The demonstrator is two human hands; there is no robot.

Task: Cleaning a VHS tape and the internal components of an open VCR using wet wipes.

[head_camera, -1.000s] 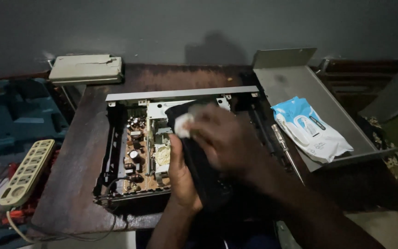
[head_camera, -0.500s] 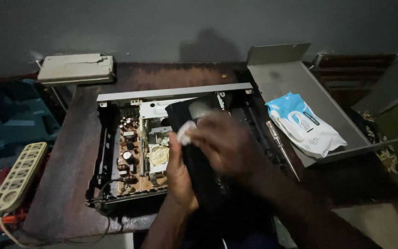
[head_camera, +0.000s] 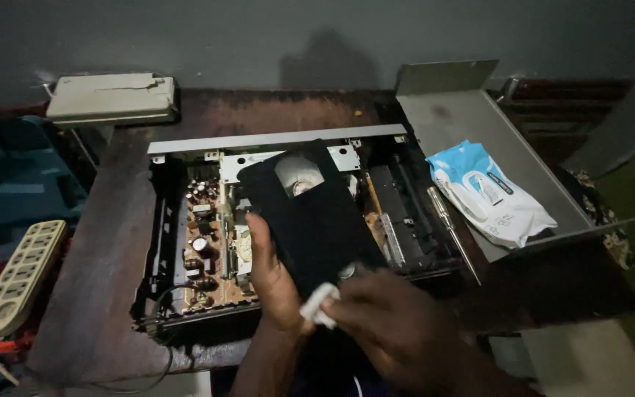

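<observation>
My left hand grips a black video cassette by its left edge, holding it tilted over an opened video player with its circuit board exposed. The cassette's clear window shows a pale reel near its far end. My right hand pinches a small white wipe against the near end of the cassette, beside my left thumb.
A blue-and-white pack of wipes lies on the player's removed grey metal cover at the right, with a screwdriver beside it. A beige box sits at the back left. A cream power strip lies left of the wooden table.
My right hand has drawn the wipe from the cassette's far end down to its near end, uncovering the cassette's top and window. The left hand keeps its grip.
</observation>
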